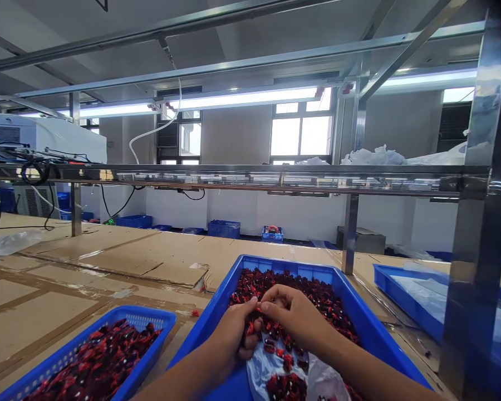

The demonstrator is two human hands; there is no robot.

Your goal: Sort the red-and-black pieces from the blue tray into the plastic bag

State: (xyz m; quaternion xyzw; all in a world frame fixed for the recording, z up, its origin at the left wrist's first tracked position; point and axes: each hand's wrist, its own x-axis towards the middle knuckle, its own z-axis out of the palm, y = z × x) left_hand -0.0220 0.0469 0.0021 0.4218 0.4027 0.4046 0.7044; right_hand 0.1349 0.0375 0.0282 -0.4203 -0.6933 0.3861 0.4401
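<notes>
My left hand point(234, 334) and my right hand point(294, 314) meet above a blue plastic tray point(292, 267) heaped with small dark red-and-black pieces point(292, 289). My left hand is curled around a clump of these pieces. The fingers of my right hand curve over the same clump, next to my left thumb, and partly hide it. A clear plastic bag point(271, 367) lies in the near part of the tray under some of the pieces. The exact shape of each piece is too small to tell.
To the left, a blue mesh basket point(148, 318) holds more red-and-black pieces. To the right stands a blue tray point(404, 298) lined with clear film. Cardboard sheets cover the table. A steel post point(480, 223) and a shelf rail point(250, 178) stand ahead.
</notes>
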